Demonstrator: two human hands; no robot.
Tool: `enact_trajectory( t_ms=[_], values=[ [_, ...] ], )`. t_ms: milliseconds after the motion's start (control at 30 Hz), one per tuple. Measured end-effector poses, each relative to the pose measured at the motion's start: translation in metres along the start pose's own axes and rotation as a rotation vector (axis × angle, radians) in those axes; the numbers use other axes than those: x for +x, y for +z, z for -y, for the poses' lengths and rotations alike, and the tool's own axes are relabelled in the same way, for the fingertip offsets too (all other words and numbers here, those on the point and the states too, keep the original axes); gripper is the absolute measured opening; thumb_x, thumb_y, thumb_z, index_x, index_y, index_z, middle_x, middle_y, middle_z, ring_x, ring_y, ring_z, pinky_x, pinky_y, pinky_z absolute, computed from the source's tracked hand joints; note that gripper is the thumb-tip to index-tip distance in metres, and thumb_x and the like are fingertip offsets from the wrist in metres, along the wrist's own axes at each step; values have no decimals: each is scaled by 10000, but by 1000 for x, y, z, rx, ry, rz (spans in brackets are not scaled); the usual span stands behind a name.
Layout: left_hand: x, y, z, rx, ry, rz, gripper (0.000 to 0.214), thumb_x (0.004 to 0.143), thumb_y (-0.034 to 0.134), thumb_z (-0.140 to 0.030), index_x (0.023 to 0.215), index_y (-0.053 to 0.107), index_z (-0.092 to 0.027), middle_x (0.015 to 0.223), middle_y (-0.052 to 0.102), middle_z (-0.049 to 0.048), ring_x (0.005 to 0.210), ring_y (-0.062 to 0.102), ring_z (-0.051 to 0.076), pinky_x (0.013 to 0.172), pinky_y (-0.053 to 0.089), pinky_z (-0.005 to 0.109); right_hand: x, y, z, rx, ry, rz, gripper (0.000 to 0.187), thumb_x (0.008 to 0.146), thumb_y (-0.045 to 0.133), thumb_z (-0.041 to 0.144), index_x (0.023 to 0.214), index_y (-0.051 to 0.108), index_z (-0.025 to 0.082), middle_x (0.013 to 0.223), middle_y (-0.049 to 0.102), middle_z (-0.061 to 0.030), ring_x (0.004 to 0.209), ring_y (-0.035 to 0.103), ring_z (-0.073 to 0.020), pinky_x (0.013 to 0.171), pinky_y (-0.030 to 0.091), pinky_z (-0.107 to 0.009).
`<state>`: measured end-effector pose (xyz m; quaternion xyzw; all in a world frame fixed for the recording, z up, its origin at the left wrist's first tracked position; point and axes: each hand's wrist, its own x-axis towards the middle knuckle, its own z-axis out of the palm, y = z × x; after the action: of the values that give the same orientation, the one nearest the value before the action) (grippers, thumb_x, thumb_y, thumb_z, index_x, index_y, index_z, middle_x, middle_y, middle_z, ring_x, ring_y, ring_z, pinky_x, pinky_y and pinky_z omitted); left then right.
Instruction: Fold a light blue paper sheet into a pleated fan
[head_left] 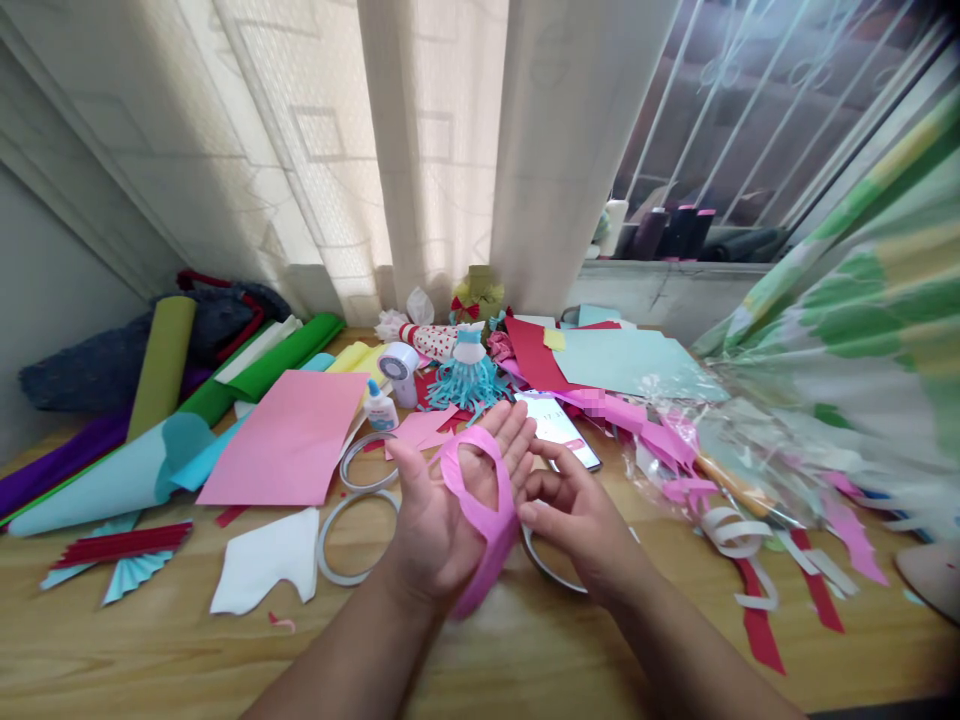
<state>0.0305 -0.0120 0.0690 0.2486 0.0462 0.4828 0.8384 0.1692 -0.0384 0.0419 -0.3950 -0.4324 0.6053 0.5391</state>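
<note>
1. From the head view, the left hand (439,510) lies open with its fingers spread. A pink paper strip (495,560) loops across it, above a wooden table (112,650).
2. The right hand (574,520) has bent fingers pinching the strip's edge.
3. The strip seems light, soft and bendy, so hold its edge gently.
4. It looks like a bright pink ring.

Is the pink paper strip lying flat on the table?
No, the pink paper strip is looped over the open left hand and held at its edge by the right hand.
</note>
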Motion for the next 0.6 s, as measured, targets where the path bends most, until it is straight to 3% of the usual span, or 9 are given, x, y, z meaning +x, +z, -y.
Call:
enact_trajectory(
  t_ms=[233,400,600],
  values=[
    [1,3,-5,-13,-4,-20,1143,648,72,-863,1433,256,-53,1476,320,185,1377,255,299,1135,196,397,-14,-11,4,-80,24,69,772,706,737,164,1337,307,275,714,622,41,627,531,-92,566,395,-212],
    [1,2,-7,-41,-19,15,1147,655,55,-861,1432,242,-39,1479,306,196,1376,256,304,1139,169,418,-22,-20,10,7,-44,123,638,715,745,192,1257,420,280,716,610,30,579,508,-78,487,365,-177],
    [1,0,-12,-52,-22,-1,1140,649,60,-863,1452,181,-63,1473,316,199,1359,290,317,1126,193,431,-32,-37,21,-92,-98,195,521,733,738,224,1192,500,290,725,591,23,606,505,-84,495,378,-176]
  ],
)
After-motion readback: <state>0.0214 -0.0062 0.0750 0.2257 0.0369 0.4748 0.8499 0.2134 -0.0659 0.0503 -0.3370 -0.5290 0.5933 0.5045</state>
